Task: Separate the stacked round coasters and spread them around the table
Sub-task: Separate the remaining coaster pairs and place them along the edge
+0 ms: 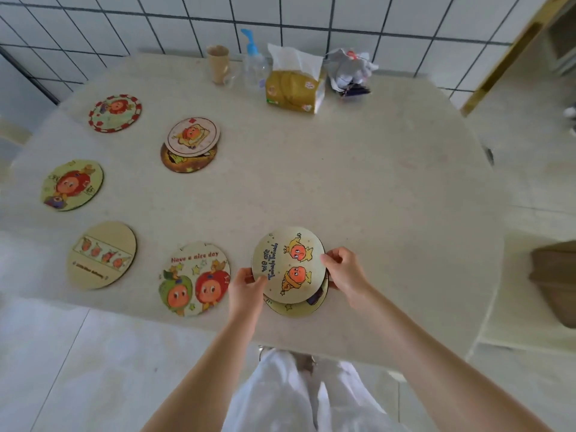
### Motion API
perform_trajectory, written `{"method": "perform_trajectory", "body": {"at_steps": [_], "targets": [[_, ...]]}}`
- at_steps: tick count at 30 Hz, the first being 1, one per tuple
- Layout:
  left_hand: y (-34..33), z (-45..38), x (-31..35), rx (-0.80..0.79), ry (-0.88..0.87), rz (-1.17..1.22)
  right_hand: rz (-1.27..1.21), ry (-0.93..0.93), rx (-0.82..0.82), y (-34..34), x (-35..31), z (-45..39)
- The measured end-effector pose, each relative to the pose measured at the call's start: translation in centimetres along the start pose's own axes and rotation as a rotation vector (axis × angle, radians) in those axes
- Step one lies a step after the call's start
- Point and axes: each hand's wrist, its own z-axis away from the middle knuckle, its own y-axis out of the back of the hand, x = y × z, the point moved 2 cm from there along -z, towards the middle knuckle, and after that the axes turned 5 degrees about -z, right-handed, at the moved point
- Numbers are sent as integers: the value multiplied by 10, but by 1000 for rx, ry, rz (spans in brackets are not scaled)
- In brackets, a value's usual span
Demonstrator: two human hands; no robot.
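Note:
A small stack of round coasters lies near the table's front edge. Its top coaster [288,265] shows two orange figures and the words "We are Twinkle Twinkle". My left hand [247,283] pinches its left rim and my right hand [344,269] pinches its right rim. A lower coaster [299,308] peeks out below. Several coasters lie spread singly on the left: "Have a nice day" [194,280], a tan one [102,255], a yellow one [72,185] and a red-rimmed one [115,113]. Two more overlap, a pale coaster [192,136] on a dark coaster [184,162].
The pale stone table [374,198] carries a paper cup [218,64], a pump bottle [254,65], a tissue pack [294,85] and crumpled wrapping [350,71] along its far edge by the tiled wall. A brown object [554,275] stands off the table's right side.

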Motion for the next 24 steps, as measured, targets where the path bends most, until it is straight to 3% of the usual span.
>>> {"method": "perform_trajectory", "body": {"at_steps": [11,18,21,24], "targets": [[0,12,-14,6,0,-74,-11,-48,-8,7,33,20],[3,9,-15,15,-59,-276,110,-15,24,11,37,20],[-1,14,-15,68,-121,-321,18,-44,30,16,41,21],[-10,22,-14,5,-121,-256,-101,-68,49,26,46,23]]}}
